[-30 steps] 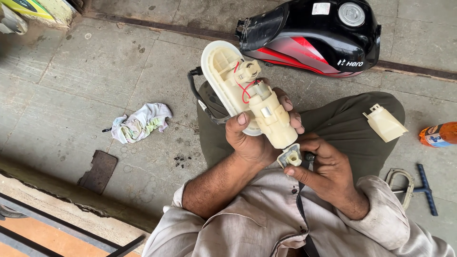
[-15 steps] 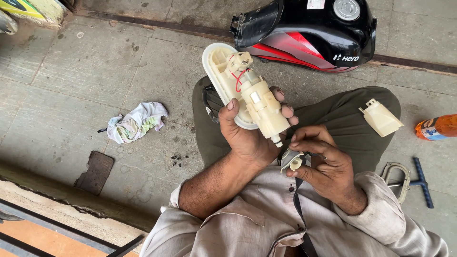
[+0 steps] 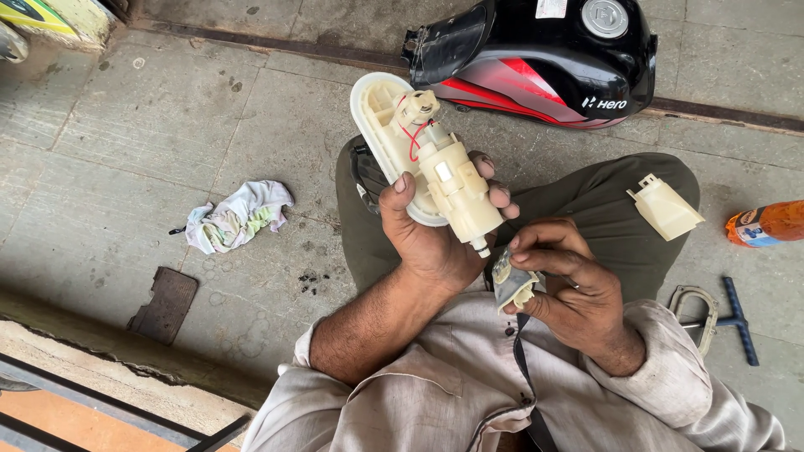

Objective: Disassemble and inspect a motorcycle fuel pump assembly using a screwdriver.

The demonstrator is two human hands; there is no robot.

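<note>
My left hand (image 3: 435,238) grips a cream plastic pump assembly (image 3: 427,159) with an oval flange and thin red wires, held upright over my lap. Just below its small white nozzle, my right hand (image 3: 569,289) pinches a small grey and cream filter piece (image 3: 512,286) between thumb and fingers. The filter piece sits close under the nozzle, apart from it. Both forearms wear rolled beige sleeves.
A black and red motorcycle fuel tank (image 3: 544,54) lies on the concrete floor ahead. A cream plastic cover (image 3: 666,208) rests on my right knee. A crumpled rag (image 3: 239,216), a dark flat pad (image 3: 163,305), an orange bottle (image 3: 766,224) and a blue T-handle tool (image 3: 737,320) lie around.
My right hand has drawn the small filter piece down and away from the assembly's nozzle. My left hand has kept the assembly raised, shifting slightly.
</note>
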